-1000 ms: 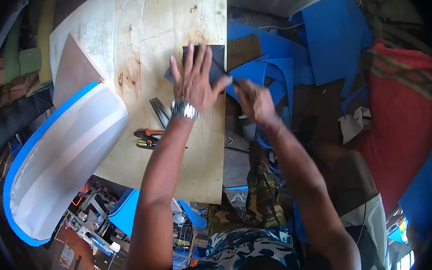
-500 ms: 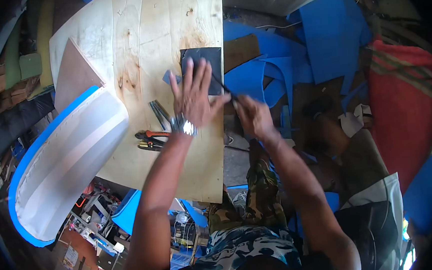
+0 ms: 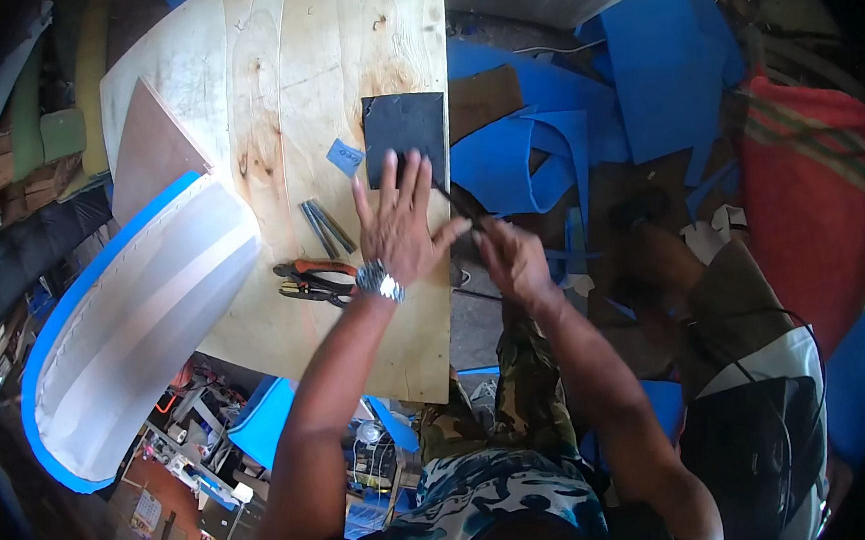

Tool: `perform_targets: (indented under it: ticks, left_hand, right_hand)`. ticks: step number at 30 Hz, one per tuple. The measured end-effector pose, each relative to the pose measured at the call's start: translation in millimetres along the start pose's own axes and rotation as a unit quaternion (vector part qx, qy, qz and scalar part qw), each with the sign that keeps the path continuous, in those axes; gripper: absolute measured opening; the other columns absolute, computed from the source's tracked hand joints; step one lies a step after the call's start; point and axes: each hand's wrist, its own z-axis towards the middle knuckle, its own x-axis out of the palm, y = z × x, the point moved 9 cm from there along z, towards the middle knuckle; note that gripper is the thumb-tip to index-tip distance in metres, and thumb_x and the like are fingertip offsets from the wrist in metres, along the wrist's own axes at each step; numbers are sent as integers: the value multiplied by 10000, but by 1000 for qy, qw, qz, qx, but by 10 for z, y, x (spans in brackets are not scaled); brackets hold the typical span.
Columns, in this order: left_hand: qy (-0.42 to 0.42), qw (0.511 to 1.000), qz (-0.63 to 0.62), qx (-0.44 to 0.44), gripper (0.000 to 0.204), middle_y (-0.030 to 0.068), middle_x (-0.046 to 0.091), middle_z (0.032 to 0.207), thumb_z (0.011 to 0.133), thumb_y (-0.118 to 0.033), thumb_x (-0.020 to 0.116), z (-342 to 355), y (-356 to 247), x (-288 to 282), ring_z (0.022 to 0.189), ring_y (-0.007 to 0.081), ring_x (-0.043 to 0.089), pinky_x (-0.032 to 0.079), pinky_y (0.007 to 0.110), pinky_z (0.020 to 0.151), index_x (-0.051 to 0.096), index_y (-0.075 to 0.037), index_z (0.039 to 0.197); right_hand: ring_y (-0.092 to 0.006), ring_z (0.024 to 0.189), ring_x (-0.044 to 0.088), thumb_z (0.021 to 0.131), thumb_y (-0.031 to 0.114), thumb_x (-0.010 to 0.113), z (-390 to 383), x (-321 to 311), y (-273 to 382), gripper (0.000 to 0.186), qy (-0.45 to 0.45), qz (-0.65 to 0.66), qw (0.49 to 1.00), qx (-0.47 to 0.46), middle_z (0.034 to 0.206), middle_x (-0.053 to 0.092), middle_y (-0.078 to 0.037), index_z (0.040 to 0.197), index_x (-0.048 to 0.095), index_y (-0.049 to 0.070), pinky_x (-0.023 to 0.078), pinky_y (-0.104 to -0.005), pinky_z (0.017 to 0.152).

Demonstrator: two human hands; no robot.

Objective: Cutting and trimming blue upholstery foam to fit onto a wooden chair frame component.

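My left hand lies with fingers outstretched and their tips over the lower edge of a black square sheet on the plywood board. My right hand is closed on a thin dark tool at the board's right edge, beside my left thumb; its exact kind is unclear. Left of my left hand lie a small blue-grey scrap, thin metal rods and orange-and-black handled pliers.
A curved white piece with blue rim and a pale triangular panel are at left. Blue sheet offcuts fill the right, with red fabric beyond and what looks like a person's leg. Cluttered gear lies lower left.
Both hands have moved down toward my body, the right with the dark tool. More of the black sheet's upper part and the blue-grey scrap now shows.
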Motion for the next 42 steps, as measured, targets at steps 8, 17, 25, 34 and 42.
perform_targets:
  ticks: [8, 17, 25, 34, 42]
  left_hand:
    - [-169, 985, 26, -8, 837, 116, 336, 1628, 948, -632, 497, 774, 182, -190, 1519, 342, 251, 82, 665, 1187, 377, -48, 1537]
    - [-73, 997, -10, -6, 896, 104, 281, 1656, 928, -680, 491, 305, -110, 14, 1548, 319, 177, 48, 639, 1194, 347, -58, 1557]
    - [-65, 997, 30, -11, 996, 103, 294, 1649, 888, -773, 439, 140, 256, 179, 1550, 264, 195, 44, 582, 1231, 347, -36, 1552]
    - [-44, 998, -20, -44, 955, 101, 246, 1670, 921, -702, 479, 129, 103, -6, 1559, 302, 155, 5, 645, 1199, 265, -49, 1584]
    - [-9, 998, 5, -63, 938, 99, 187, 1689, 917, -632, 547, -306, 632, 180, 1561, 278, 157, 32, 650, 1199, 249, -53, 1592]
  right_hand:
    - [-437, 718, 657, 985, 211, 569, 973, -238, 88, 260, -96, -167, 976, -103, 923, 678, -201, 1236, 625, 174, 530, -523, 603]
    - [-264, 941, 565, 847, 75, 642, 528, -613, 431, 613, 26, -406, 899, -161, 1021, 534, -86, 1419, 578, 283, 563, -373, 680]
    - [-344, 951, 667, 902, 211, 634, 617, -114, 420, 462, 161, -384, 905, -87, 1031, 628, -134, 1363, 613, 240, 569, -453, 748]
    - [-311, 891, 638, 894, 100, 579, 491, -481, 617, 532, 54, -290, 944, -144, 967, 587, -114, 1403, 594, 254, 564, -432, 728]
    - [-336, 852, 667, 855, 131, 612, 556, 283, 558, 528, 145, -299, 930, -155, 962, 609, -115, 1369, 620, 253, 567, -446, 698]
